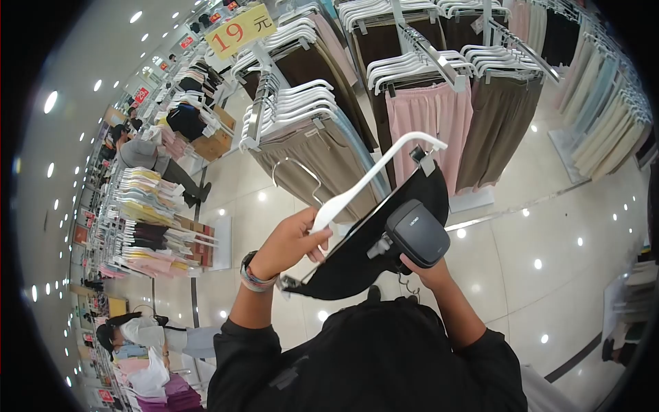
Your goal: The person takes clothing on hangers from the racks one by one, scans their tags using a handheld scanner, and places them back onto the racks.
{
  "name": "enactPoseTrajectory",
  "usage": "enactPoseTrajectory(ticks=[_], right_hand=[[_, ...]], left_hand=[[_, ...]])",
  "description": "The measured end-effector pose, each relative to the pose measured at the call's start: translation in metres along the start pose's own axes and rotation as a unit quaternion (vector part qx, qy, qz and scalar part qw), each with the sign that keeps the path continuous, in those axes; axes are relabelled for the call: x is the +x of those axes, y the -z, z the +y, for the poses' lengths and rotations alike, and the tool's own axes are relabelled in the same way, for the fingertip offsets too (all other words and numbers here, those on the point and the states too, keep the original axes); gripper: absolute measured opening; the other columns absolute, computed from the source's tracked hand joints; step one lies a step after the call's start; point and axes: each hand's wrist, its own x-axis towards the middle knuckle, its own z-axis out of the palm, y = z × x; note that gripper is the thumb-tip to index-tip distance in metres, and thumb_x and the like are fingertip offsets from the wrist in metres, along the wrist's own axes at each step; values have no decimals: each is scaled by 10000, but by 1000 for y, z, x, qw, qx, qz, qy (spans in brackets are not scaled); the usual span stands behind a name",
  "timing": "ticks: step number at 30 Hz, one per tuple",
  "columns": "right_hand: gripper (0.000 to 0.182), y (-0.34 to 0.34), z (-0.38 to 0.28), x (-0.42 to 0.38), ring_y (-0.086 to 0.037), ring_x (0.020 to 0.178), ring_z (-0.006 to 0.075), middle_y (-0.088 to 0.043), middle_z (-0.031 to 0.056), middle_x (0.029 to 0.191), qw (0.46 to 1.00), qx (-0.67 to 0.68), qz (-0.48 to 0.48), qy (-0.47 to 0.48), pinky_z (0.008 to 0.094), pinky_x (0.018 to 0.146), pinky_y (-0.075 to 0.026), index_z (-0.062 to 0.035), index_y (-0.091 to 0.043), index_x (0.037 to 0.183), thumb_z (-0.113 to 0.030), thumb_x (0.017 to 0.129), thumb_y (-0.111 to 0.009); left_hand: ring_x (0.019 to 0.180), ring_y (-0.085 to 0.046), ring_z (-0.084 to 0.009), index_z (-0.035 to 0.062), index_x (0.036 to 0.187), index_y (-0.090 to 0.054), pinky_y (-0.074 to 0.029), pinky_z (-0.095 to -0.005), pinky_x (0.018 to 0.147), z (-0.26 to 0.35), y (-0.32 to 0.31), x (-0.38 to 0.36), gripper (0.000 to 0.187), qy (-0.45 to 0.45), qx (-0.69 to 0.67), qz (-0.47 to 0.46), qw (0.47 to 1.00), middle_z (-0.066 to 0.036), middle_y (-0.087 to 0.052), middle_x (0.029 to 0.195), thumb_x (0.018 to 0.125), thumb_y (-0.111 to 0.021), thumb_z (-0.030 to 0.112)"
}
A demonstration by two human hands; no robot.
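Note:
My left hand (295,237) is closed around the middle of a white hanger (357,189), just below its metal hook. A black garment (343,275) hangs from the hanger's clips, one at each end, and is tilted across my front. My right hand (427,272) is closed below a dark grey, rounded boxy device (417,233), which sits in front of the black cloth. Small lettering shows on the device, but its kind cannot be told. The device hides most of my right fingers. Near that hand, another metal hook (410,287) pokes out under the garment.
Racks of trousers (425,123) on white hangers stand ahead, beneath a yellow price sign (240,31). Clothes racks (147,226) line the left, where a person (147,154) leans and another (147,333) stands. More trousers (611,130) hang at the right. Pale tiles (515,268) cover the floor.

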Motion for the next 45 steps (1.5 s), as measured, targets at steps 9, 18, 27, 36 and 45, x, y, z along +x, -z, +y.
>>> enactPoseTrajectory(ticks=[9,18,27,36,45], right_hand=[[415,-18,-29,-8,-557,998,164,-616,55,1068,994,103,-20,-16,310,880,-435,5,-574,1143,-39,760,-728],[415,-82,-58,11,-564,1017,130,-615,52,1097,949,293,-25,-112,282,878,-453,3,-559,1158,-27,779,-724],[388,-144,-83,5,-601,992,177,-636,82,1072,997,40,59,-38,295,878,-449,11,-595,1124,51,741,-649],[539,-205,-86,13,-582,998,191,-578,90,1075,993,-110,-37,-1,318,854,-468,13,-502,1168,-50,689,-741],[234,-182,-90,-41,-643,760,172,-644,97,834,989,-59,90,-105,304,682,-523,33,-602,958,27,737,-680]], left_hand=[[1120,-542,-298,-10,983,-583,-398,-395,982,-46,7,10,322,-154,-327,-151,920,-192,-544,1213,753,-687,188],[1120,-505,-367,55,1010,-509,-458,-423,934,-125,-18,8,417,-168,-631,-137,744,-263,-408,1294,707,-622,320],[1151,-455,-278,75,1086,-460,-334,-337,1012,-184,44,11,460,-150,-659,-133,725,-188,-483,1199,727,-594,329],[1109,-505,-265,72,1118,-457,-383,-343,966,-205,61,11,464,-106,-664,-208,710,-195,-489,1235,748,-590,320],[1149,-492,-276,68,1140,-422,-434,-350,965,-216,79,11,461,-117,-700,-217,670,-211,-439,1300,761,-591,269]])
